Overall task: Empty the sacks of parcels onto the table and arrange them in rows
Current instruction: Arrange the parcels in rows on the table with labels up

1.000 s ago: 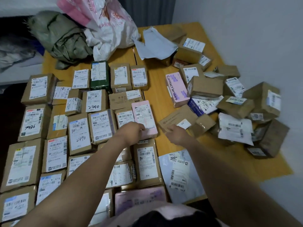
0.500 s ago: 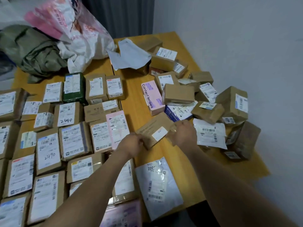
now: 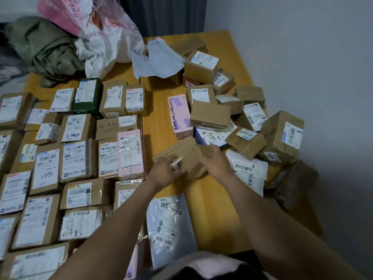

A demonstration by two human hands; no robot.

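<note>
**Rows well advanced, pile not yet sorted**

Many parcels lay in rows point(image 3: 76, 158) on the left of the worktop point(image 3: 214, 209). The left hand point(image 3: 164, 172) and right hand point(image 3: 216, 162) both gripped, it seemed through the blur, one brown parcel point(image 3: 181, 152) at the middle. A loose pile point(image 3: 242, 118) at the right waited; the sacks point(image 3: 105, 37) lay slack behind.

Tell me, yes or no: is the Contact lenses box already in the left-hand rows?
No: the Contact lenses box lies beyond a bare strip of table from the rows, against the loose heap of parcels.
</note>
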